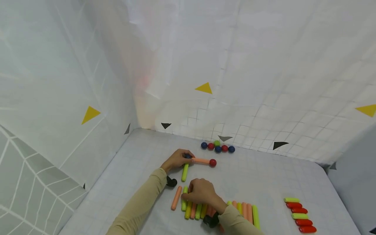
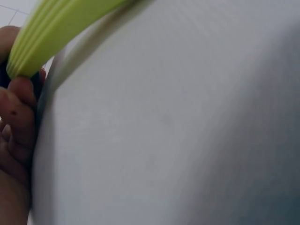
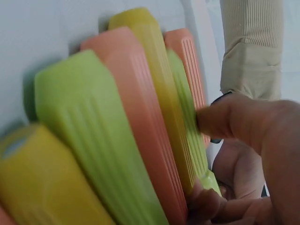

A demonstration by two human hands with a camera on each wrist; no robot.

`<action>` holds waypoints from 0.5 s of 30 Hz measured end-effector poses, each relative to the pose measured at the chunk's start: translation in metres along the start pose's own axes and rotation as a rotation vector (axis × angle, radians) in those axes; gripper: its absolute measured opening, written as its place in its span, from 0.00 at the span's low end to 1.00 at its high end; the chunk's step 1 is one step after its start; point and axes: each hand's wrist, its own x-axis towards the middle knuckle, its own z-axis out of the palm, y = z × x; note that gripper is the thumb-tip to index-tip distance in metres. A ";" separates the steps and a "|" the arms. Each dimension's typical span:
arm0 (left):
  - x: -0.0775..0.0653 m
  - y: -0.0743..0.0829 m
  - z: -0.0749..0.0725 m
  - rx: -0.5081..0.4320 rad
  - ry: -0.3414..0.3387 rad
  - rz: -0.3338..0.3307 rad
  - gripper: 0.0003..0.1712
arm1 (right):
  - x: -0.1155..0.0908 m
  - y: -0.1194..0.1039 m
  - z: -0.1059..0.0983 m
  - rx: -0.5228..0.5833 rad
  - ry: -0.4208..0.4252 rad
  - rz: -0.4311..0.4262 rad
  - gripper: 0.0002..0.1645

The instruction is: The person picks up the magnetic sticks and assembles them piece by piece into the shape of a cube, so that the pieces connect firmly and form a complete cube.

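Observation:
My left hand (image 1: 177,159) grips a dark blue ball (image 1: 187,156), partly hidden by the fingers. A lime green rod (image 1: 184,173) extends from that ball toward me, and a salmon rod (image 1: 201,161) runs right to a red ball (image 1: 212,163). In the left wrist view the ribbed green rod (image 2: 65,33) meets the ball at the fingertips. Nearer to me, my right hand (image 1: 202,191) pinches another lime green rod (image 3: 187,108) near the left end of a row of rods, its thumb on one side and fingers at the end.
A loose salmon rod (image 1: 176,197) lies left of the row. More yellow, green and salmon rods (image 1: 249,212) continue under and beyond the right forearm. Several balls (image 1: 218,149) sit together at the back. Short red and green pieces (image 1: 299,216) are lined up at far right.

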 end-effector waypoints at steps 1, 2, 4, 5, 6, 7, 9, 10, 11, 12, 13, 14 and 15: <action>0.000 0.000 0.000 0.004 -0.001 -0.002 0.11 | 0.001 0.001 0.001 0.017 0.006 0.007 0.20; 0.001 0.000 0.000 0.003 -0.002 -0.003 0.11 | 0.001 0.001 0.002 0.035 0.014 0.013 0.19; 0.001 -0.001 0.001 -0.003 -0.005 -0.004 0.11 | 0.001 0.001 0.003 0.060 0.034 0.027 0.17; 0.001 -0.001 0.001 -0.009 -0.006 -0.004 0.11 | 0.001 0.001 0.004 0.065 0.043 0.034 0.17; 0.001 -0.002 0.001 -0.011 -0.007 -0.003 0.11 | 0.001 0.001 0.004 0.071 0.052 0.040 0.17; 0.001 -0.002 0.001 -0.013 -0.007 -0.001 0.12 | 0.002 0.000 0.004 0.071 0.057 0.045 0.18; 0.000 -0.002 0.001 -0.018 -0.007 0.001 0.12 | 0.001 -0.001 0.004 0.050 0.063 0.048 0.19; 0.000 -0.001 0.000 -0.017 -0.007 0.002 0.12 | 0.002 -0.002 0.004 0.040 0.061 0.050 0.20; 0.000 -0.001 0.000 -0.015 -0.006 0.001 0.12 | 0.002 -0.003 0.003 0.028 0.059 0.048 0.21; 0.000 -0.001 0.000 -0.013 -0.005 0.000 0.12 | 0.002 -0.004 0.003 0.023 0.053 0.046 0.21; 0.000 0.000 0.000 -0.011 -0.005 0.000 0.12 | 0.002 -0.004 0.003 0.015 0.048 0.044 0.21; 0.000 0.000 0.000 -0.011 -0.006 -0.001 0.12 | 0.002 -0.005 0.003 0.011 0.046 0.043 0.21; 0.000 0.001 0.000 -0.011 -0.006 0.000 0.12 | 0.002 -0.006 0.002 0.011 0.045 0.043 0.21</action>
